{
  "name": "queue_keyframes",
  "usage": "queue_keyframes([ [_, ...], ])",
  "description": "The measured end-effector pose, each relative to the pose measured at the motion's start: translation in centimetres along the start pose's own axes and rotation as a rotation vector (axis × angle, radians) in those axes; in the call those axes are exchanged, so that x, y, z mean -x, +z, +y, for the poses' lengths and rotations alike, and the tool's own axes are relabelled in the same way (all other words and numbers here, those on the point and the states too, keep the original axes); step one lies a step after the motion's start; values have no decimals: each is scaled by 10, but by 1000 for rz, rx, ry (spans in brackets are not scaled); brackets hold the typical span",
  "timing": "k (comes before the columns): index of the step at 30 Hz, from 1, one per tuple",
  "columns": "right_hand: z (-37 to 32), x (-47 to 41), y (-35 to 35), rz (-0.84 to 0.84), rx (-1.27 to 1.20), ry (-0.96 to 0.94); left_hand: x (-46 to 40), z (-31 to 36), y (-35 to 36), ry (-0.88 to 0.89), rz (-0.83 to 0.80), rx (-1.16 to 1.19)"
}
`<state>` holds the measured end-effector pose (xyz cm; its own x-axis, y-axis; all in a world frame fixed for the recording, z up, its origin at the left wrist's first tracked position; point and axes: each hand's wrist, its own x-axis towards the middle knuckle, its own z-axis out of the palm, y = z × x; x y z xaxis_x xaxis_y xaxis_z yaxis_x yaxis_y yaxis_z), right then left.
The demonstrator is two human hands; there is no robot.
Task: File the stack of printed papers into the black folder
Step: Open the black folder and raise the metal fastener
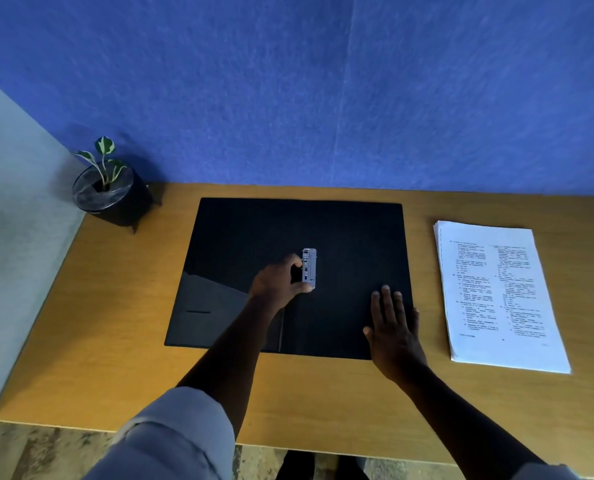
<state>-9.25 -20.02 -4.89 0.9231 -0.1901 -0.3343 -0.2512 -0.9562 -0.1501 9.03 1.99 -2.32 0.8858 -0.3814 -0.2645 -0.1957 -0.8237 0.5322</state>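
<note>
The stack of printed papers (pixel 503 296) is seen lying flat near the right edge of the worktop (pixel 115 358), well apart from the back edge and squared up, its long axis running from the front edge towards the back, with the printed lines readable from the front. Just beside it, towards the middle of the worktop, the black folder (pixel 254 230) is laid open, both leaves flat, its long axis running left to right. At the spine, a silver metal clip mechanism (pixel 309 269) is fixed, its length running front to back.

The left hand (pixel 276 282) is placed on that clip, with thumb and fingers curled round it in a narrow grip; whether the clip is being lifted or pressed cannot be told. The right hand (pixel 394 327) is laid flat on the folder's right leaf near its front right corner, fingers straight and spread, so that the folder is held down and nothing is gripped.

The papers lie to the right of both hands, and the right hand is much the nearer, separated from the stack only by a strip of bare worktop. It is judged that the clip is being opened and that the stack would then be taken by the right hand and carried leftwards, its long axis kept parallel to the clip.

A small potted plant (pixel 112 188) is set at the back left corner.
</note>
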Motion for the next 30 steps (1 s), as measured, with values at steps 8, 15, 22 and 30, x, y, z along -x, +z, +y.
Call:
queue_keyframes([
  [8,-1,0,-2,-16,3,2,-3,-3,2,25,6,-36],
  [15,-2,1,-3,1,31,-3,-4,-11,-10,156,33,41],
  [22,-1,1,-3,5,49,-4,-21,2,-19,197,68,185],
  [30,-2,0,-3,-12,32,8,-22,11,-21,112,24,264],
])
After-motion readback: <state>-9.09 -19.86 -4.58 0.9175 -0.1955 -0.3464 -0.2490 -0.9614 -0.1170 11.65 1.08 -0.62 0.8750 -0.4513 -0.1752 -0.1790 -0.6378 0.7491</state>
